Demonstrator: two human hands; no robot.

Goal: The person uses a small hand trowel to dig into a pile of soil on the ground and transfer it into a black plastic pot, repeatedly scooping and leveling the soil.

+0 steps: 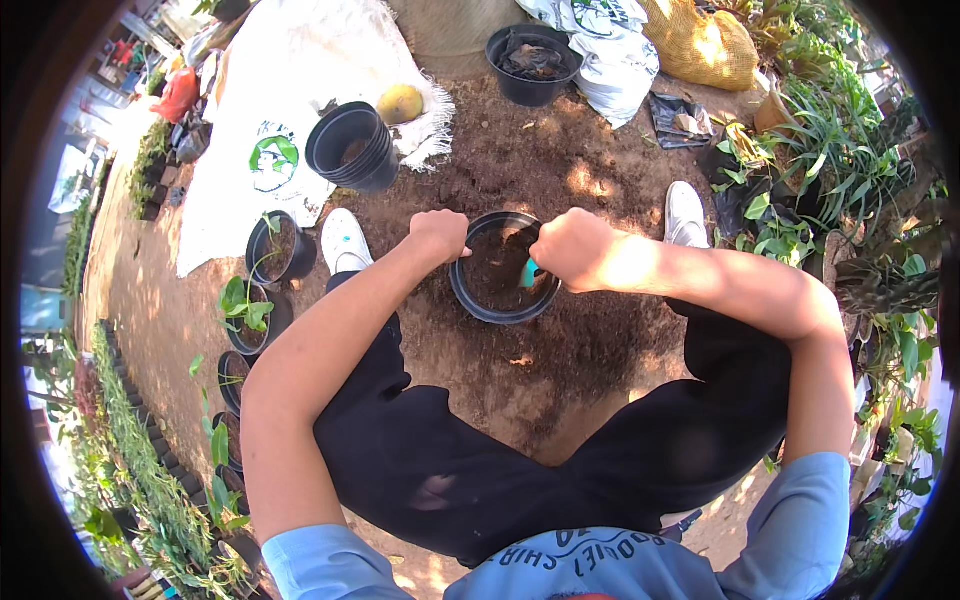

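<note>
Between my feet stands a round black plastic plant pot [506, 319] holding dark soil [495, 262]. My left hand [441, 234] is closed on the pot's left rim. At the opposite side, my right hand [574, 251] is wrapped around a turquoise hand tool [529, 274], probably a trowel, whose lower end is in the soil; its handle is hidden by the fingers. Up and to the left, a stack of black plastic pots [352, 150] leans at the edge of a white woven sack [300, 82].
Potted seedlings [251, 311] line the left side. Ahead are a black pot with dark plastic inside [531, 67], a white sack [615, 67] and a yellow mesh sack [701, 45]. A yellowish round fruit [400, 104] lies on the woven sack. Leafy plants [817, 165] border the right.
</note>
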